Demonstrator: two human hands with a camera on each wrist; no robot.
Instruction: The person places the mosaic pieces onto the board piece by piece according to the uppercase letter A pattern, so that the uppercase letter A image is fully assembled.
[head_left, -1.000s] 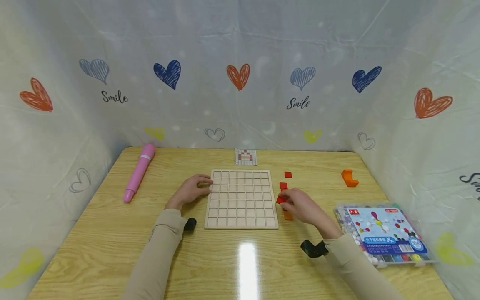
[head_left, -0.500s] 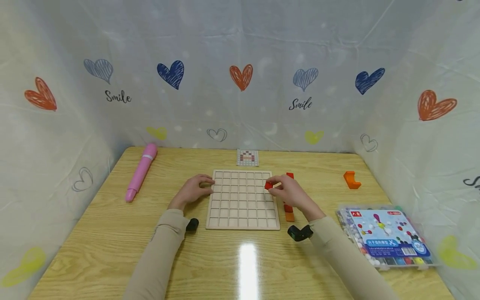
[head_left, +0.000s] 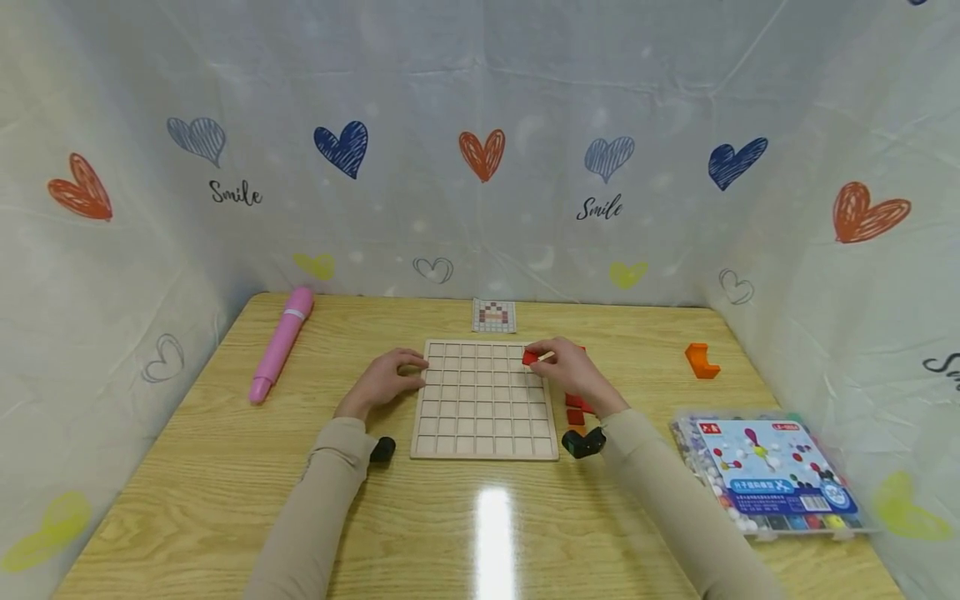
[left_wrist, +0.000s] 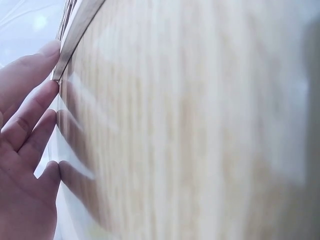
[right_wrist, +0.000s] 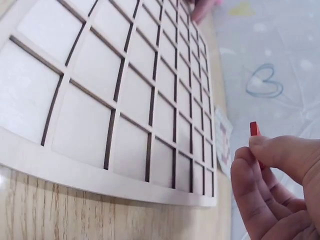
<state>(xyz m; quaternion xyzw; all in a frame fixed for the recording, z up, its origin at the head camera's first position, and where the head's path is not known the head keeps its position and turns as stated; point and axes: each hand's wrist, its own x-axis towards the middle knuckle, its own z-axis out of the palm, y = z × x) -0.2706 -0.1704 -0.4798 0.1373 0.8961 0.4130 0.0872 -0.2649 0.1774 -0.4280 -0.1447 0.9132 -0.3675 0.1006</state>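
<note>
A pale wooden grid board point(head_left: 483, 408) lies on the table between the two hands. My left hand point(head_left: 385, 382) rests beside it, its fairly straight fingertips touching the board's left edge; the left wrist view shows the fingers point(left_wrist: 37, 102) against that edge. Between thumb and fingers my right hand point(head_left: 573, 373) pinches a red square tile point(head_left: 529, 357) over the board's far right corner. In the right wrist view the tile point(right_wrist: 254, 129) stands edge-on above the grid. More red tiles point(head_left: 575, 417) and an orange tile lie right of the board, partly hidden by the right hand and wrist.
A small card with a printed grid pattern point(head_left: 493, 317) lies behind the board. A pink pen-shaped object point(head_left: 281, 346) is far left. To the right are an orange bracket-like piece point(head_left: 702, 361) and a clear case of coloured parts point(head_left: 772, 475).
My right hand has picked up a red tile from those beside the board and carried it left and away, over the far right corner. My left hand has stayed at the board's edge.
</note>
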